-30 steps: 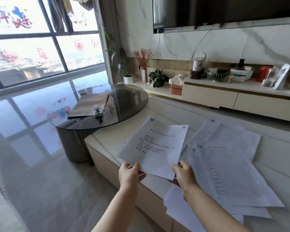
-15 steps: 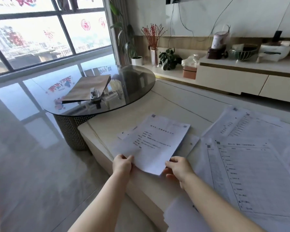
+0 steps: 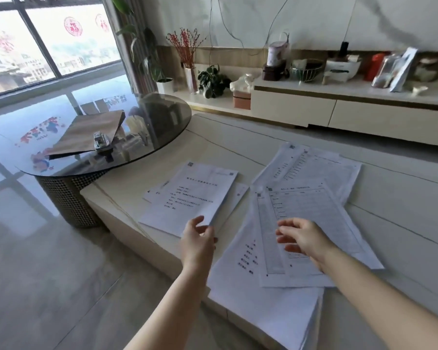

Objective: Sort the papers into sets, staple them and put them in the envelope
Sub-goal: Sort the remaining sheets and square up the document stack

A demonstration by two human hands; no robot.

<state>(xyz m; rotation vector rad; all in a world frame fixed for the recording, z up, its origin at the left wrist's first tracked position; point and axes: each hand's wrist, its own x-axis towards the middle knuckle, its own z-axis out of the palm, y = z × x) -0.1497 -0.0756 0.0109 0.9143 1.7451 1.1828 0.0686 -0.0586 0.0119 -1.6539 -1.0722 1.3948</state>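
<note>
On the pale low table, a small set of printed sheets lies at the left; the left hand touches its near corner, fingers loosely extended. Right hand hovers over the scattered pile of papers, fingers relaxed and slightly spread, gripping nothing. Beyond, on the round glass table, the brown envelope lies flat with the stapler resting on it
</note>
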